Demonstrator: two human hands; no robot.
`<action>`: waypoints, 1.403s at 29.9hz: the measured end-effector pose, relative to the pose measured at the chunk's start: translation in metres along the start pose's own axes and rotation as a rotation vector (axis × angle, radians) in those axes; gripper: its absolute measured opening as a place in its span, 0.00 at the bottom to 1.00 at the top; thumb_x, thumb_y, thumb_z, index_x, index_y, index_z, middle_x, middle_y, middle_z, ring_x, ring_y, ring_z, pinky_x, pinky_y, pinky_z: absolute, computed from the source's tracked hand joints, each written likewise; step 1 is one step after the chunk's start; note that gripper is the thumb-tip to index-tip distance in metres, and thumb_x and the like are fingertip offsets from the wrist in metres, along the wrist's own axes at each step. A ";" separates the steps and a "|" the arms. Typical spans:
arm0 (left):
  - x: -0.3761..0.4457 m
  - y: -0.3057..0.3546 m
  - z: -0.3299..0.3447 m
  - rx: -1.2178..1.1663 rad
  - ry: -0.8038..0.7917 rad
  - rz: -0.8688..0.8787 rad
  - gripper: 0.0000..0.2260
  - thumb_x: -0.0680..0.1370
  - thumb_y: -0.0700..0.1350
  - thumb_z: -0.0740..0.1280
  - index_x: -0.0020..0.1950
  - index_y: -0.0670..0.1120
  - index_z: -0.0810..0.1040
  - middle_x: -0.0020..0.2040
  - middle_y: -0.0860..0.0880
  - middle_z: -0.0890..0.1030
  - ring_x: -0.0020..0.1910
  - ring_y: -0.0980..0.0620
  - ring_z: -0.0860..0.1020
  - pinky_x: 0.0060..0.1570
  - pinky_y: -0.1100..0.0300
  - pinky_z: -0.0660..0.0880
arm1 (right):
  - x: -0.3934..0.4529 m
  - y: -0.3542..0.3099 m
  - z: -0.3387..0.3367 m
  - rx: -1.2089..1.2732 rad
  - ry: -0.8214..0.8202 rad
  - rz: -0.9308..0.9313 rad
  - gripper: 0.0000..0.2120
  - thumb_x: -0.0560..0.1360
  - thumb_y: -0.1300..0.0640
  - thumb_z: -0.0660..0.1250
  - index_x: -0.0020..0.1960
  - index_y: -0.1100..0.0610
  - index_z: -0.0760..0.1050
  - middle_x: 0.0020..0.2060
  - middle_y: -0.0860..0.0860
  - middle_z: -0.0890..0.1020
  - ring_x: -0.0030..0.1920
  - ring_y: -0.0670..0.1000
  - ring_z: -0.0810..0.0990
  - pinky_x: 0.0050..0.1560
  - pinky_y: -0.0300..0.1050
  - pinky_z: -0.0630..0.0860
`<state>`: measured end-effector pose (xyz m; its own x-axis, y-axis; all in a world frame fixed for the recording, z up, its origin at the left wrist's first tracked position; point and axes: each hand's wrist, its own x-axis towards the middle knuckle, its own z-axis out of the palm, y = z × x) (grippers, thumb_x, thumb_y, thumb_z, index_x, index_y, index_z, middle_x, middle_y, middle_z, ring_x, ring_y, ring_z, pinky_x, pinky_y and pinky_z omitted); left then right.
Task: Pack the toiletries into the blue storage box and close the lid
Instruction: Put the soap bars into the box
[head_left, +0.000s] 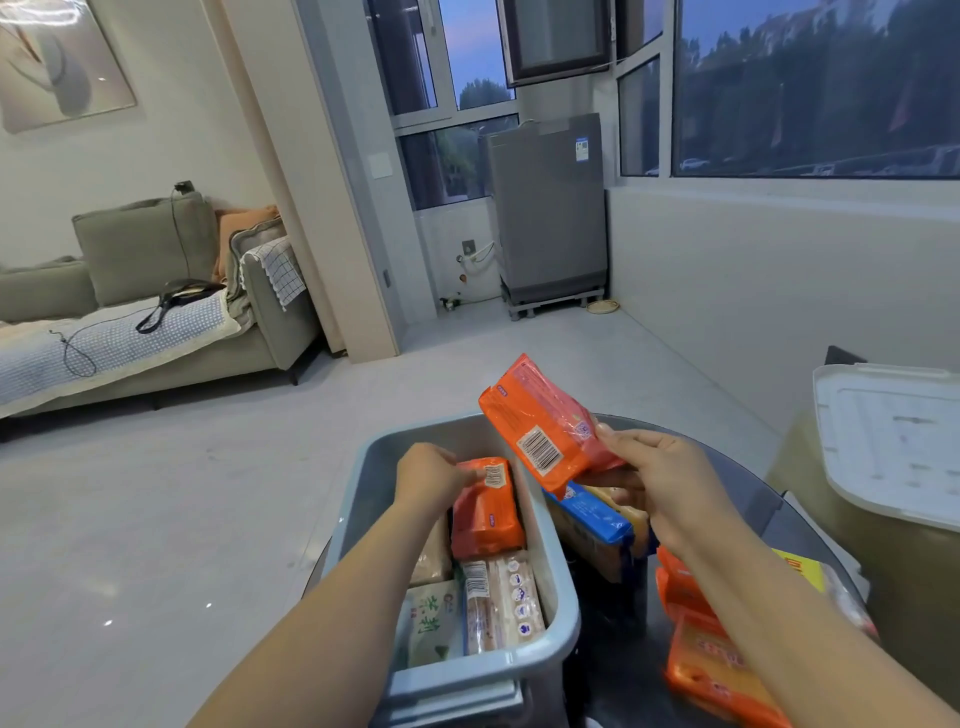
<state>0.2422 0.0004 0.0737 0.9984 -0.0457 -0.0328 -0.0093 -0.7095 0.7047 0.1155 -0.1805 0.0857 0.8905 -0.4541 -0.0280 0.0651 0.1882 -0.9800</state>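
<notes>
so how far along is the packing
Partly done. Several packs already sit in the blue storage box. The left hand tucks an orange pack in; the right hand holds another. More packs wait on the table, and the lid is still off.

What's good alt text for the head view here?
Left hand presses an orange packet into a blue storage box already holding several packs, while the right hand holds a second orange pack above it. More packs and the white lid sit to the right.
</notes>
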 end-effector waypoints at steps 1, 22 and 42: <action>0.000 0.002 -0.001 -0.140 0.032 -0.006 0.08 0.72 0.46 0.73 0.42 0.40 0.83 0.39 0.46 0.81 0.40 0.49 0.78 0.49 0.53 0.77 | -0.001 0.001 0.001 -0.001 0.002 0.007 0.10 0.72 0.53 0.69 0.45 0.61 0.80 0.38 0.56 0.86 0.37 0.54 0.85 0.25 0.38 0.73; -0.004 0.008 -0.037 -0.532 -0.299 -0.281 0.10 0.77 0.46 0.67 0.40 0.42 0.72 0.25 0.48 0.79 0.29 0.52 0.73 0.23 0.64 0.74 | 0.002 0.012 0.009 -0.348 -0.086 -0.042 0.07 0.73 0.60 0.68 0.51 0.53 0.80 0.42 0.49 0.84 0.35 0.43 0.84 0.27 0.34 0.73; -0.010 0.008 -0.016 -0.041 -0.305 -0.170 0.30 0.66 0.59 0.75 0.59 0.39 0.78 0.55 0.42 0.82 0.53 0.43 0.81 0.59 0.47 0.75 | 0.024 0.044 -0.007 -1.051 -0.101 -0.065 0.20 0.70 0.50 0.70 0.61 0.51 0.76 0.56 0.52 0.79 0.48 0.49 0.76 0.41 0.43 0.75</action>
<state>0.2330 0.0062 0.0906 0.9231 -0.1418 -0.3576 0.1636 -0.6965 0.6986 0.1367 -0.1896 0.0403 0.9357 -0.3527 -0.0006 -0.2658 -0.7041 -0.6585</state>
